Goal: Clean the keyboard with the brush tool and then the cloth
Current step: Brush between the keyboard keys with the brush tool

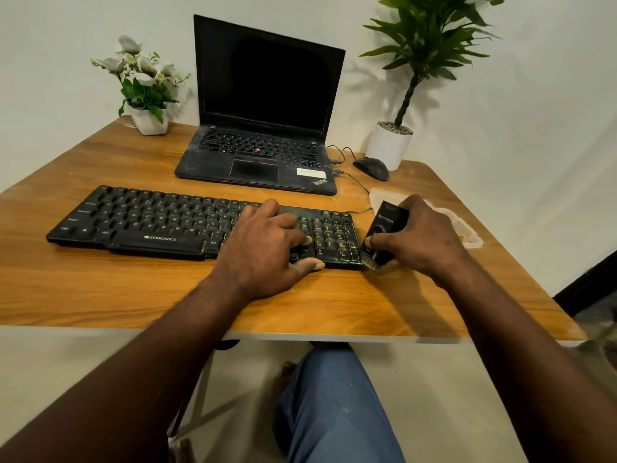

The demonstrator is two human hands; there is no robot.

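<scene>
Black keyboard (150, 222) is lying flat on the wooden table (334, 302), in front of the laptop (263, 95). The left hand (263, 248) is resting on the keyboard's right-centre section, with its fingers extended across the keys and the thumb lying along the front edge; it is grasping nothing. The right hand (420, 235) is gripping the brush tool (384, 225), fingers wrapped around the black body. The bristles (375, 264) are pointing down at the keyboard's near right corner. Whether they are touching the keys or the table cannot be determined.

Hazards, as judged from this position:
- The brush is sitting at the outer edge, so a stroke may be sweeping debris onto the table rather than clearing the key gaps.
- The left hand is covering several keys, so that zone risks being skipped.
- Uneven downward pressure from the bracing hand may let the keyboard slide during brushing.
- A pale item (467, 228) is lying behind the right hand, partly hidden. It may be the cloth, but this cannot be confirmed.
</scene>
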